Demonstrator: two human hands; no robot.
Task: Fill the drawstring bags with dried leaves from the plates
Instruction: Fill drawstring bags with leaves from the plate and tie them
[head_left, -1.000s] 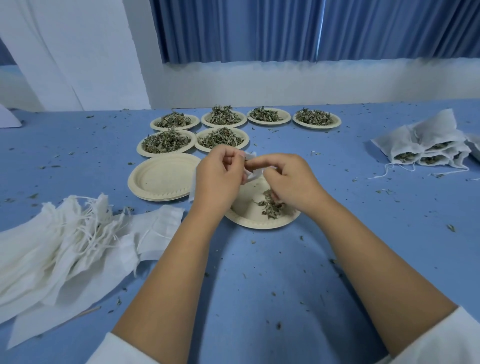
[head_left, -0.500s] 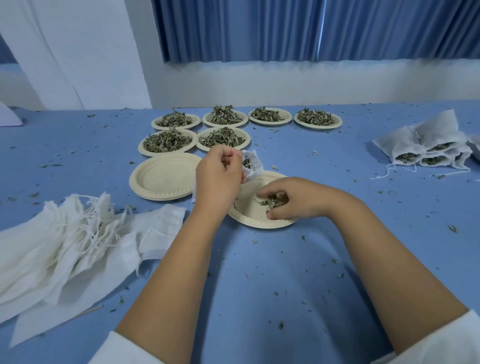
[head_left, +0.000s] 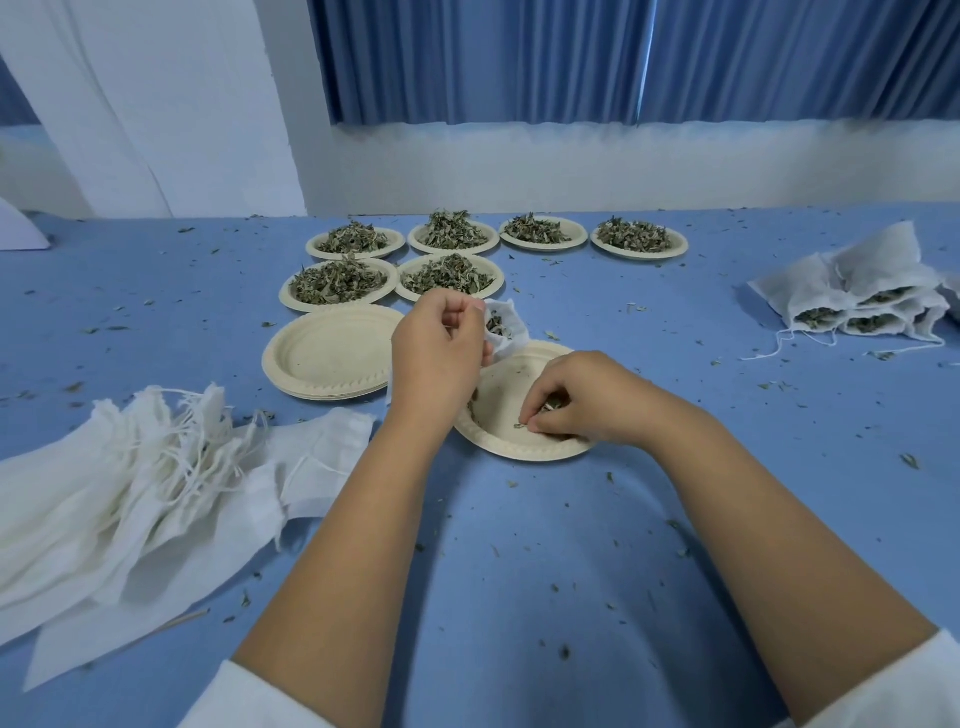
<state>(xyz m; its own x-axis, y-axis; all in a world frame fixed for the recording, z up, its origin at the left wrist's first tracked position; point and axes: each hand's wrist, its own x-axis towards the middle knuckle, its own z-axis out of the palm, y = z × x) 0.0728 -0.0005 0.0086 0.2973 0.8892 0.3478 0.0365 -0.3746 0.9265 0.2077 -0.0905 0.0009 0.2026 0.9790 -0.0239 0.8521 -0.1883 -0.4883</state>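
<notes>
My left hand (head_left: 439, 353) pinches the rim of a small white drawstring bag (head_left: 506, 327), holding its mouth up; some dried leaves show inside. Just below it lies a cream paper plate (head_left: 501, 441), nearly bare of leaves. My right hand (head_left: 582, 397) rests in that plate with its fingertips pinched on the last few dried leaves (head_left: 550, 408). Several plates heaped with dried leaves (head_left: 337, 280) stand in two rows farther back.
A stack of bare plates (head_left: 332, 358) sits left of my left hand. A pile of flat unfilled bags (head_left: 130, 483) with strings covers the near left. Filled bags (head_left: 862, 301) lie at the right. Leaf crumbs dot the blue tabletop (head_left: 571, 571).
My right hand went from the bag's mouth down into the plate and gathered the remaining leaves, so the plate now looks almost bare. My left hand kept holding the bag.
</notes>
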